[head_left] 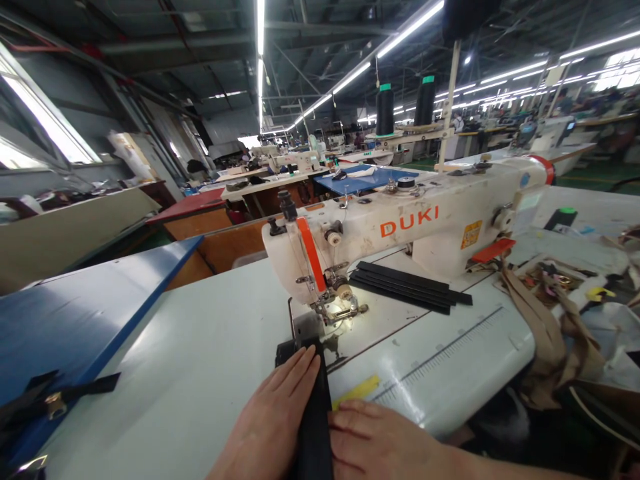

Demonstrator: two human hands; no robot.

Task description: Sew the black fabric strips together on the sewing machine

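Note:
A black strap (314, 407) runs from the table's near edge toward the presser foot (334, 312) of a white DUKI sewing machine (400, 223). My left hand (273, 420) lies flat on the strap's left side, fingers stretched out and pointing at the needle. My right hand (380, 440) rests flat on the table, its fingers against the strap's right edge. Neither hand grips anything.
Several black strips (407, 285) lie stacked under the machine arm. Tan fabric (545, 333) and small hardware pile up at the right. A blue side table (70, 320) at the left carries a black strap with a metal buckle (55, 403). Thread cones (385, 110) stand behind.

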